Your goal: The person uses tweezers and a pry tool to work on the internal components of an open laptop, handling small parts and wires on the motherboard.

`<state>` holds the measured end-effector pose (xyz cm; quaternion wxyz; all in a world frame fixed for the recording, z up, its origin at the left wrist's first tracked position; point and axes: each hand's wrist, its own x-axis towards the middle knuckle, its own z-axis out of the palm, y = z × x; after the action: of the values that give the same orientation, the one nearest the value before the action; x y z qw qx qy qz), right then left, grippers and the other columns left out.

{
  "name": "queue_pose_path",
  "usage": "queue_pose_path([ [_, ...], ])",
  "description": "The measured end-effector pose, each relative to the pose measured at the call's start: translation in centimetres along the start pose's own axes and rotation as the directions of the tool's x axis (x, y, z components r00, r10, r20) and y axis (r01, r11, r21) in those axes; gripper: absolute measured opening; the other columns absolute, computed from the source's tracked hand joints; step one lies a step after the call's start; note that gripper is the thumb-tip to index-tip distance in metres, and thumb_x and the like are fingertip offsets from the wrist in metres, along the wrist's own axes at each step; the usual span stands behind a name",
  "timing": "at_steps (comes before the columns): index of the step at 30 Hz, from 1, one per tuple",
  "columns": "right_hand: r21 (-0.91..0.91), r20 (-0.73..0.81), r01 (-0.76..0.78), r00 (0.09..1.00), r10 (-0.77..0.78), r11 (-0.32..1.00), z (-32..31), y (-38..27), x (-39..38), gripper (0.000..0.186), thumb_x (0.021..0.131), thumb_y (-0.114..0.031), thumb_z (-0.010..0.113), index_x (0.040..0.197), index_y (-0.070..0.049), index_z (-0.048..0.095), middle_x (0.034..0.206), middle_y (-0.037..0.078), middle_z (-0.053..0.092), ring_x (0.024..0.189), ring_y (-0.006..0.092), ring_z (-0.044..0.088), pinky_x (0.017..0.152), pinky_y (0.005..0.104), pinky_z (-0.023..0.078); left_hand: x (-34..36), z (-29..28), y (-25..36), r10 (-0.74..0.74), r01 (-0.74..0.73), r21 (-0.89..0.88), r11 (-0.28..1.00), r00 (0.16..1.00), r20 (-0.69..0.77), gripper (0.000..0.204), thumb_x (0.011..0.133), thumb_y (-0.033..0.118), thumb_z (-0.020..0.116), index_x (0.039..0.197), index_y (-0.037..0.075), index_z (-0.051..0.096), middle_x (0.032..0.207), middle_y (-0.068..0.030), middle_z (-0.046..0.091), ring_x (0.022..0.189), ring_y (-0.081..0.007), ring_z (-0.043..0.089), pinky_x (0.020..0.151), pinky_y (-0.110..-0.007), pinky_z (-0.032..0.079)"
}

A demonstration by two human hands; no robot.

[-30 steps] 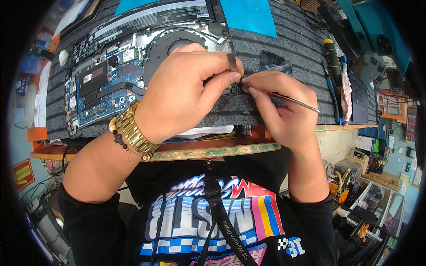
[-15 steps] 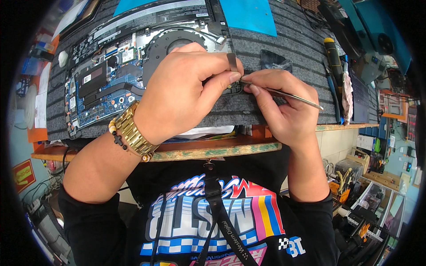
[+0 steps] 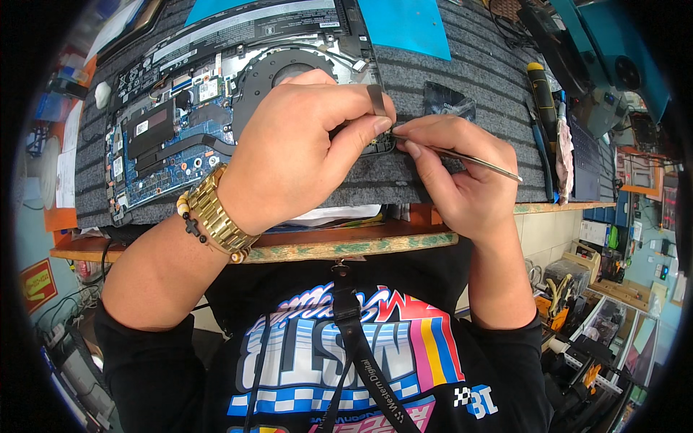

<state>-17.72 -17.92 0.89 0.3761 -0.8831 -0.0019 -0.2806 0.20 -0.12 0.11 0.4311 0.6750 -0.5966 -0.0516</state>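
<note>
An opened laptop base (image 3: pixel 123 209) lies on the striped grey mat, its blue circuit board (image 3: pixel 177 164), round black fan (image 3: pixel 278 68) and long black battery (image 3: pixel 249 32) exposed. My left hand (image 3: pixel 299 148) is closed over its right front corner, pinching a thin flat brownish strip (image 3: pixel 376 99) between thumb and index finger. Just right of that corner, my right hand (image 3: pixel 465 162) grips slim metal tweezers (image 3: pixel 480 162), back end pointing right. Their tip meets the corner close to my left thumb; fingers partly hide what it touches.
Beyond my right hand lie a small black packet (image 3: pixel 447 99) and a blue sheet (image 3: pixel 408 27). A yellow-and-black screwdriver (image 3: pixel 540 94) and other hand tools line the mat's right side. The worn wooden table edge (image 3: pixel 354 247) runs in front of me.
The tweezers have tilted slightly in my right hand, their back end a little lower and nearer the hand. The left hand's strip leans slightly more left. The laptop base stays put.
</note>
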Motion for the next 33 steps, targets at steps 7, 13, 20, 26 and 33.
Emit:
queue_pose_path([
  [7, 0.021, -0.004, 0.004, 1.0, -0.003, 1.0, -0.03, -0.01, -0.12, 0.013, 0.093, 0.009, 0.079, 0.104, 0.002, 0.079, 0.102, 0.014, 0.084, 0.089, 0.0273, 0.082, 0.079, 0.0345, 0.064, -0.04, -0.14, 0.26, -0.052, 0.052, -0.064, 0.997, 0.999, 0.0, 0.013, 0.103, 0.01, 0.079, 0.111, 0.002, 0.085, 0.102, -0.0113, 0.084, 0.096, -0.0279, 0.073, 0.087, -0.039, 0.057],
  [13, 0.089, -0.045, -0.049, 0.998, 0.053, 0.995, 0.14, 0.19, -0.41, 0.014, 0.093, 0.01, 0.078, 0.105, 0.002, 0.079, 0.103, 0.014, 0.084, 0.087, 0.0249, 0.083, 0.079, 0.032, 0.065, 0.0, -0.09, 0.16, 0.017, -0.017, -0.019, 1.0, 1.0, 0.006, 0.012, 0.102, 0.009, 0.08, 0.11, 0.001, 0.085, 0.106, -0.011, 0.086, 0.096, -0.0274, 0.074, 0.09, -0.039, 0.057],
  [20, -0.022, 0.048, 0.039, 0.998, -0.038, 0.999, -0.4, 0.24, -0.23, 0.015, 0.097, 0.017, 0.074, 0.109, 0.008, 0.074, 0.109, 0.021, 0.084, 0.093, 0.025, 0.083, 0.085, 0.0354, 0.067, -0.01, -0.02, 0.12, 0.019, -0.019, -0.007, 1.0, 1.0, 0.0, 0.011, 0.103, 0.009, 0.079, 0.107, 0.001, 0.085, 0.109, -0.011, 0.086, 0.095, -0.0283, 0.074, 0.091, -0.04, 0.056],
  [26, 0.012, -0.033, -0.021, 0.999, 0.021, 1.0, 0.02, 0.08, -0.31, 0.013, 0.092, 0.007, 0.08, 0.103, 0.0, 0.079, 0.101, 0.014, 0.084, 0.088, 0.0276, 0.083, 0.078, 0.034, 0.065, 0.03, 0.01, 0.11, 0.02, -0.02, -0.01, 1.0, 1.0, -0.002, 0.01, 0.103, 0.01, 0.079, 0.106, 0.001, 0.084, 0.109, -0.0108, 0.086, 0.095, -0.0286, 0.074, 0.091, -0.04, 0.057],
  [33, -0.004, -0.027, 0.0, 1.0, 0.0, 1.0, 0.06, 0.24, -0.35, 0.013, 0.091, 0.008, 0.08, 0.102, 0.0, 0.079, 0.101, 0.014, 0.084, 0.089, 0.0294, 0.083, 0.079, 0.0351, 0.065, 0.02, 0.07, 0.13, 0.007, -0.007, -0.008, 1.0, 1.0, -0.006, 0.011, 0.103, 0.01, 0.079, 0.107, 0.001, 0.084, 0.107, -0.0111, 0.086, 0.094, -0.0287, 0.074, 0.089, -0.04, 0.057],
])
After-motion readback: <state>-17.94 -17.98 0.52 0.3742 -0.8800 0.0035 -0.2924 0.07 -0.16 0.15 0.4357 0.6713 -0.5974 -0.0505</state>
